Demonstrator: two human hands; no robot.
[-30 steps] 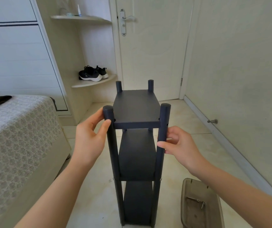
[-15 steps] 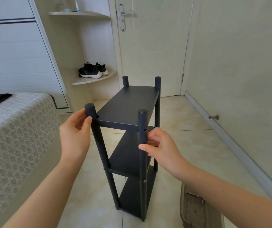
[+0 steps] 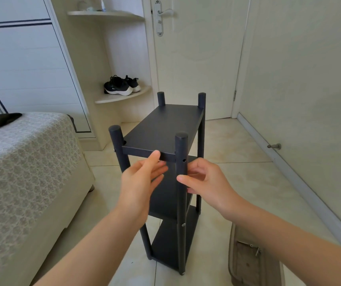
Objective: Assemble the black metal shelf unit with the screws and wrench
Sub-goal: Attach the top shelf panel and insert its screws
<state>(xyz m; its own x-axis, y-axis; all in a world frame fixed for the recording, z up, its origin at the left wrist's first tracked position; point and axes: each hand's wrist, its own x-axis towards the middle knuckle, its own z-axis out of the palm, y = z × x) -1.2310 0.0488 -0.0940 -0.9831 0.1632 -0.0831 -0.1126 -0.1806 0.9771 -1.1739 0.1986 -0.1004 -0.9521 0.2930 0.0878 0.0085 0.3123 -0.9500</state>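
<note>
- Head view: the black metal shelf unit stands upright on the tile floor, near the bed. It has three boards and four posts.
- Left hand: fingers straight and lightly spread, holding nothing. The fingertips are at the front edge of the top board; touching or just short, we cannot tell.
- Right hand: thumb in front and fingers behind, curled round the front right post just below the top board.
- We see an empty screw hole in that post at top-board level. A lower screw is already in on the same post.
- We judge the step as steadying the frame before that joint gets its screw.
- To do it well: grip the post with the right hand and press the board edge level with the left so board and post holes line up. Start the screw by hand, then use the wrench.
- Brown tray on the floor by the right forearm holds small metal parts; screws or wrench, too small to tell.
- Risk: the tall, narrow unit may tip if pushed sideways.
</note>
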